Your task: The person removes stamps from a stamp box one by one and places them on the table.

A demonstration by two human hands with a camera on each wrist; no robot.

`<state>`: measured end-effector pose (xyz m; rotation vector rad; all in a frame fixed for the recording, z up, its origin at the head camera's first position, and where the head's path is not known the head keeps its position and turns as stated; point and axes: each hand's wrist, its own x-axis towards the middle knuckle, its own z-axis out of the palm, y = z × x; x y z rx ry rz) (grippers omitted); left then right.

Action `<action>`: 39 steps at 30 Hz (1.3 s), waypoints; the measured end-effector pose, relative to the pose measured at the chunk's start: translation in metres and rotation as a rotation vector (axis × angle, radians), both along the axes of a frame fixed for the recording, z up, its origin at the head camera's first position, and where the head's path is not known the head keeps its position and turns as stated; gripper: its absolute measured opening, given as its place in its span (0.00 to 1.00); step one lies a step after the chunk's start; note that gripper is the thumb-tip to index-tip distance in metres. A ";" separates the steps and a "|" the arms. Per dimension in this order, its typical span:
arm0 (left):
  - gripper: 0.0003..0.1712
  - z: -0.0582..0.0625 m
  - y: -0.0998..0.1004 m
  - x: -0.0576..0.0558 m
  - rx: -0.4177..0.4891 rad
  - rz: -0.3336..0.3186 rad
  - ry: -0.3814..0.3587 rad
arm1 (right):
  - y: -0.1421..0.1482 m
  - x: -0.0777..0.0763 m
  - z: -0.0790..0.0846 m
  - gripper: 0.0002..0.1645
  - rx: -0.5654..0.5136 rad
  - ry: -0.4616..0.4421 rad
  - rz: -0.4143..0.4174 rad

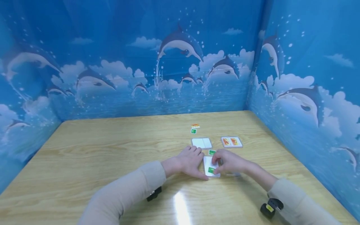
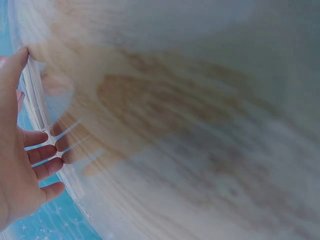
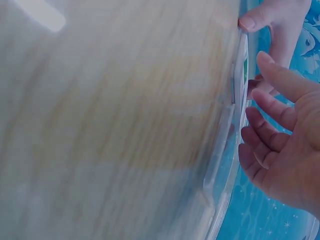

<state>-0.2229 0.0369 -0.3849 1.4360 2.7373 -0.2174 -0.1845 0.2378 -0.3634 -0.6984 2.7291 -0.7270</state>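
My left hand lies on the table with its fingers extended, thumb at the near left corner of a white rectangular board. A small green card lies on the near part of that board. Over the board's right side is my right hand, fingers loosely bent, thumb tip right by the green card. A gap shows between its thumb and index finger in the right wrist view, where the left thumb appears at the board's edge. Another green card lies just beyond the board.
Farther back lie a white two-panel board and a board with two orange pictures. Behind them are a small orange card and a green card. Dolphin-printed blue curtains border the wooden table.
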 end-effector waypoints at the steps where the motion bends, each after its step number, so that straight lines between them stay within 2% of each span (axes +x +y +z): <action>1: 0.54 0.000 0.000 0.000 0.000 0.001 -0.002 | 0.000 0.000 -0.001 0.17 0.001 0.009 -0.001; 9: 0.53 0.000 -0.001 0.000 0.005 0.000 -0.006 | -0.004 0.005 -0.007 0.17 0.061 0.099 -0.026; 16: 0.54 0.001 -0.002 0.001 0.001 -0.001 -0.005 | -0.006 0.008 -0.009 0.16 0.064 0.126 -0.033; 29: 0.55 -0.001 0.000 0.000 0.000 0.000 -0.004 | -0.008 0.010 -0.008 0.13 0.072 0.113 -0.075; 39: 0.55 -0.001 0.000 -0.001 -0.007 0.003 -0.005 | -0.009 0.007 -0.008 0.10 -0.012 0.071 -0.086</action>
